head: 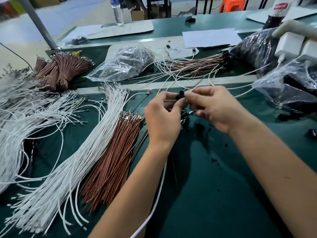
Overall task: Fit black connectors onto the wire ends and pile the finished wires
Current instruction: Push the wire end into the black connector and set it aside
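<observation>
two hands were raised over the green mat (214,194) at centre frame. your left hand (163,117) had thumb and forefinger curled onto a black connector (181,95), pinching it from the 9 o'clock side. your right hand (214,107) met it from 3 o'clock, its fingertips closed on the same connector and on what looked like a thin wire end; the exact wire could not be told behind the fingers. a white wire (154,203) trailed down toward 6 o'clock beneath your left forearm.

loose black connectors (199,126) lay on the mat just under your hands, with a few more (284,116) toward 3 o'clock. at 8 o'clock from your hands lay a bundle of brown wires (113,157) with metal terminals at its upper end, touching a bundle of white wires (68,169) on its 9 o'clock side. more white wires (20,109) spread out at 9 o'clock. tied brown bundles (60,71) stood at 10 o'clock. a clear plastic bag (125,62) lay at 11 o'clock. at 1 o'clock a pile of brown and white wires with black ends (197,64) rested beside dark bags (257,48). a water bottle (118,12) stood at 12 o'clock on the far side.
</observation>
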Tool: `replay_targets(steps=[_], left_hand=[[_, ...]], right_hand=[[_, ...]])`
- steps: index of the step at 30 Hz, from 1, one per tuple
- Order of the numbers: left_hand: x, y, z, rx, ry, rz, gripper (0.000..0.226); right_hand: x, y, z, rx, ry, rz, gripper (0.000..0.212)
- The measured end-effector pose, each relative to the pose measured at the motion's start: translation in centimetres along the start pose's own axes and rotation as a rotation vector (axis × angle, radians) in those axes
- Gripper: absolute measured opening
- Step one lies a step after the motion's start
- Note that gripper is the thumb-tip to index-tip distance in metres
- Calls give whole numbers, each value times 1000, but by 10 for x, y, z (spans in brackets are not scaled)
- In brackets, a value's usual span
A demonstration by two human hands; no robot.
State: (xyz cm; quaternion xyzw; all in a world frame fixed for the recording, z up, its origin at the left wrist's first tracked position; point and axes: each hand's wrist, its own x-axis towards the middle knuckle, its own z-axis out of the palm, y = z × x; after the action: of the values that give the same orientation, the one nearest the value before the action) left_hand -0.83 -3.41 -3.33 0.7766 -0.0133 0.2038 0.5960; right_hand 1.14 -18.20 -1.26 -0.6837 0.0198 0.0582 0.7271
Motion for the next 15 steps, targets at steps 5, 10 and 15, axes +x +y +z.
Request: replay_targets(steps=[5, 10, 15], left_hand=[[2, -4, 1, -132, -87, -134, 10], [15, -4, -20, -305, -257, -314, 12], [17, -6, -27, -336, -362, -330, 19]], right_hand=[[-8, 13, -1, 142, 110, -28, 5], [-11, 10, -11, 263, 140, -190, 11], [-14, 9, -14, 264, 158, -366, 5]])
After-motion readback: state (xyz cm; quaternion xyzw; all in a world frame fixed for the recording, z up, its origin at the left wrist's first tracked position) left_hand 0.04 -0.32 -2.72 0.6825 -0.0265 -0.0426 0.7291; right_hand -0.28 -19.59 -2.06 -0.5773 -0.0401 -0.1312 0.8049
